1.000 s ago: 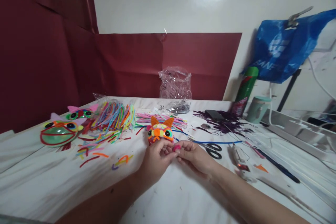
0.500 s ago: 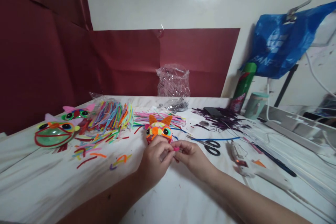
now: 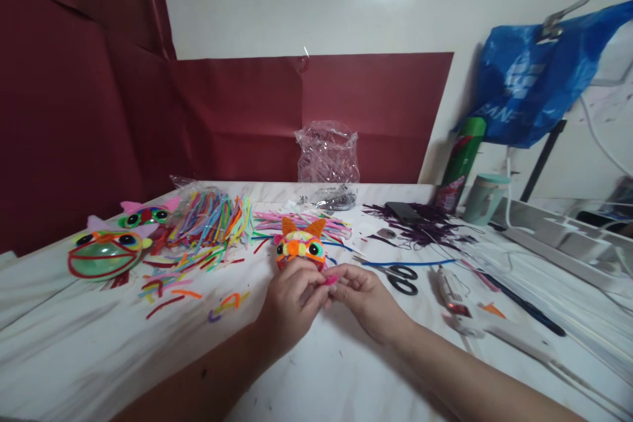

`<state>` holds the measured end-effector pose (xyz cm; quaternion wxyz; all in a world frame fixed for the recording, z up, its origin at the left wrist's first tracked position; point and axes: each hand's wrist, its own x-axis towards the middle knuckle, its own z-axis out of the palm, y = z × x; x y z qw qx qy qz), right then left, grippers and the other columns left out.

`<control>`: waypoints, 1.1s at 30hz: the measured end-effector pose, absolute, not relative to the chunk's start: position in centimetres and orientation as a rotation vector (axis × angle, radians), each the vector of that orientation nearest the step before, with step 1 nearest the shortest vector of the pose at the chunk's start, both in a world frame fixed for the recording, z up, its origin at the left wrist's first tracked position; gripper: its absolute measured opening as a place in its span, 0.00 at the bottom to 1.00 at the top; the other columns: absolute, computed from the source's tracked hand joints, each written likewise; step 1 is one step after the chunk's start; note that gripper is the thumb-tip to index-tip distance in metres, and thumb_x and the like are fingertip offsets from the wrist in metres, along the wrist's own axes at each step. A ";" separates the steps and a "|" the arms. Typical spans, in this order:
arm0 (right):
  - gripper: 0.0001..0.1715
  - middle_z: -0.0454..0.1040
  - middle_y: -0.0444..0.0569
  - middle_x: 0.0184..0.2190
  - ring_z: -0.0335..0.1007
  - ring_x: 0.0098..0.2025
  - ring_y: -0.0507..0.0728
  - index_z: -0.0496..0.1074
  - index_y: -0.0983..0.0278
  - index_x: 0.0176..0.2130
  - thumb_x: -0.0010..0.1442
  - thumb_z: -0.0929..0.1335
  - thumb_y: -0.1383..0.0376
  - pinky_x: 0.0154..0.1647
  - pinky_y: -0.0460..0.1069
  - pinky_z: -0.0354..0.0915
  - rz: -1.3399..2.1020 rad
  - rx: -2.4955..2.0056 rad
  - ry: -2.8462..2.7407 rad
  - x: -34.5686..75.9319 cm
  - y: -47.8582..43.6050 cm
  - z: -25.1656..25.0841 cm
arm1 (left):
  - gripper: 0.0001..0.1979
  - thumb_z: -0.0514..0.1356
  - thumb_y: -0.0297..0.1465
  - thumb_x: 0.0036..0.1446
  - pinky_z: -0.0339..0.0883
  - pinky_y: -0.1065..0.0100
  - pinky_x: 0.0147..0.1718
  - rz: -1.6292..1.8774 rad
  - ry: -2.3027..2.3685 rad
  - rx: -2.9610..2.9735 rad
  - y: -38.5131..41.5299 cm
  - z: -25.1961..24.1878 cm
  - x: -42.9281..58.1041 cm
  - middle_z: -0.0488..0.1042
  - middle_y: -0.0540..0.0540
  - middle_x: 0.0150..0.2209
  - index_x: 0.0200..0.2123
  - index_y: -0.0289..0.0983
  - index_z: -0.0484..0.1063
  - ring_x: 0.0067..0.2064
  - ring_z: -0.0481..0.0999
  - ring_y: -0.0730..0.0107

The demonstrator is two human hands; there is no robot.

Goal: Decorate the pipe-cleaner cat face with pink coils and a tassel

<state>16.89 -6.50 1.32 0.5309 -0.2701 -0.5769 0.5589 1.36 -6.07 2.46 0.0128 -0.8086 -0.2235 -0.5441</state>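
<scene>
My left hand (image 3: pixel 289 303) and my right hand (image 3: pixel 368 300) meet over the middle of the table, fingers pinched. Between their fingertips is a small bright pink pipe cleaner piece (image 3: pixel 331 280). Just behind my left hand sits an animal-face craft (image 3: pixel 299 248) with orange ears, round eyes and an orange nose; the fingers hide its lower part. I cannot tell whether the left fingers touch it. Black-handled scissors (image 3: pixel 403 278) lie to the right of my right hand, by a blue pipe cleaner (image 3: pixel 420 262).
Two finished-looking animal faces (image 3: pixel 106 257) sit at left, near a bag of colourful pipe cleaners (image 3: pixel 210 217) and loose cut bits (image 3: pixel 232 301). A glue gun (image 3: pixel 509 333), a power strip (image 3: pixel 583 244), a green cup (image 3: pixel 487 198) and purple strips (image 3: pixel 420 227) occupy the right side.
Both hands stay nearly in place, with the pink piece shifting slightly between the fingertips. The whole view moves a little; nothing else visibly differs.
</scene>
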 end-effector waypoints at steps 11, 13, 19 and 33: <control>0.09 0.74 0.45 0.26 0.70 0.28 0.53 0.73 0.63 0.31 0.52 0.70 0.59 0.32 0.48 0.68 1.003 -0.746 -1.462 16.9 -7.5 2.1 | 0.05 0.59 0.22 0.48 0.67 0.72 0.29 -1.728 -0.779 -2.463 -6.2 2.6 1.6 0.70 0.47 0.28 0.30 0.36 0.67 0.30 0.70 0.72; 0.10 0.75 0.46 0.25 0.69 0.28 0.52 0.75 0.63 0.30 0.51 0.70 0.59 0.32 0.48 0.67 1.043 -0.766 -1.429 16.8 -7.4 2.2 | 0.04 0.60 0.23 0.48 0.65 0.74 0.26 -1.806 -0.873 -2.489 -6.3 2.5 1.8 0.70 0.48 0.27 0.28 0.35 0.67 0.28 0.70 0.74; 0.13 0.73 0.45 0.22 0.66 0.27 0.52 0.77 0.64 0.30 0.51 0.69 0.57 0.31 0.47 0.64 0.971 -0.909 -1.463 16.8 -7.4 2.3 | 0.03 0.59 0.23 0.48 0.64 0.73 0.28 -1.961 -1.100 -2.603 -6.2 2.6 1.9 0.72 0.48 0.26 0.25 0.35 0.71 0.29 0.71 0.72; 0.16 0.77 0.52 0.31 0.72 0.33 0.57 0.73 0.66 0.36 0.56 0.63 0.57 0.33 0.49 0.65 0.221 -1.457 -1.530 29.1 -8.0 7.8 | 0.11 0.63 0.36 0.43 0.53 0.75 0.19 -2.390 -1.828 -2.756 -3.9 1.8 1.5 0.63 0.55 0.17 0.22 0.34 0.66 0.20 0.60 0.79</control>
